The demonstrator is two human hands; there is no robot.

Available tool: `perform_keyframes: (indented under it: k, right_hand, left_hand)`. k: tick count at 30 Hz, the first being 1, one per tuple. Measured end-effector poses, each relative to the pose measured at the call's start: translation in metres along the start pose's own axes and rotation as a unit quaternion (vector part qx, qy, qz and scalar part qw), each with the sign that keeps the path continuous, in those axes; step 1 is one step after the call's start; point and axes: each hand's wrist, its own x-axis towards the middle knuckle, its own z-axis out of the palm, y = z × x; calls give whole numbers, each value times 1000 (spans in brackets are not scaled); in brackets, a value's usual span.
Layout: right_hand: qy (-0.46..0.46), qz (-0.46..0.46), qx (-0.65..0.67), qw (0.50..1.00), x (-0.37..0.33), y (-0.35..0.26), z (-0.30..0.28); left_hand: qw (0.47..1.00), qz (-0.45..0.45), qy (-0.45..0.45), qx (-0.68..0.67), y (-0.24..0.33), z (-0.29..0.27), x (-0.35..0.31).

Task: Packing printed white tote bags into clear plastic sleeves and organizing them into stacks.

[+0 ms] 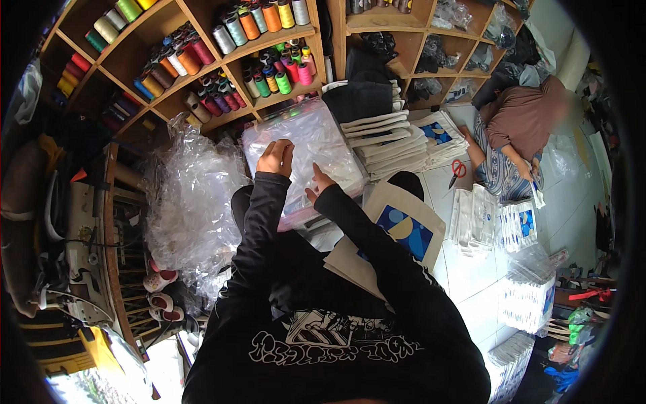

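Both hands are over a stack of clear plastic bags (336, 138) in front of me. My left hand (274, 159) is raised above the stack's left part, fingers curled together; whatever thin thing they may pinch cannot be made out against the shiny plastic. Just right of it and nearer me, my right hand (319, 183) has its index finger stretched out and thumb apart, with nothing visible in it. A cream cloth bag (431, 229) with a blue geometric print lies across my right leg, partly under my right forearm.
Crumpled clear plastic (192, 209) heaps up at left. Folded cloth bags (383, 135) stand behind on the right. Red-handled scissors (457, 172) lie on the tiled floor near packed bags (474, 219). Another person (521, 128) sits at far right. Thread shelves (195, 84) line the back.
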Motion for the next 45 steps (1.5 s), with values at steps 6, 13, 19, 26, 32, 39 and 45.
perform_keyframes:
  k: [6, 13, 19, 26, 32, 39, 45]
  right_hand:
    - [165, -170, -102, 966, 1, -22, -1]
    - [134, -241, -141, 951, 19, -16, -11]
    - [31, -155, -203, 966, 5, -45, -18]
    - [-7, -168, 9, 986, 5, -52, -25]
    - [-67, -93, 31, 993, 2, -57, -41]
    - [-51, -78, 60, 994, 8, -49, -50]
    - [-59, -43, 165, 984, 10, -58, -58]
  left_hand:
    - [999, 26, -27, -29, 1, -5, -2]
    - [989, -6, -82, -120, -7, -14, -1]
    - [972, -93, -118, -180, -12, -25, -9]
    - [974, -46, -187, -121, -11, -33, -26]
    - [994, 5, -104, 23, -39, -34, -48]
    - [993, -97, 65, -29, -48, -37, -52]
    - [944, -224, 160, -183, -57, -36, -56]
